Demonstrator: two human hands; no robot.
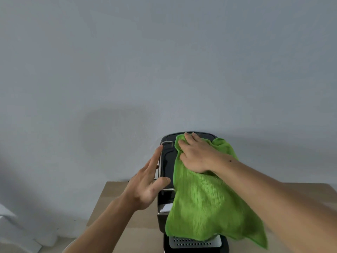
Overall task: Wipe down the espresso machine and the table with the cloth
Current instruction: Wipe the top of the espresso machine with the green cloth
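Observation:
A black espresso machine (166, 161) with chrome trim stands on a light wooden table (113, 196), close to the wall. A green cloth (202, 203) lies draped over its top and hangs down its front, hiding most of the right side. My right hand (196, 154) presses flat on the cloth near the back of the machine's top, gripping a fold. My left hand (148, 181) rests against the machine's left edge with fingers spread and the thumb on top. The perforated drip tray (193, 242) shows below the cloth.
A plain grey wall (164, 70) rises directly behind the machine. The table's left edge (96, 203) runs diagonally, with floor beyond it. A white object (11, 216) sits at the far left below table height.

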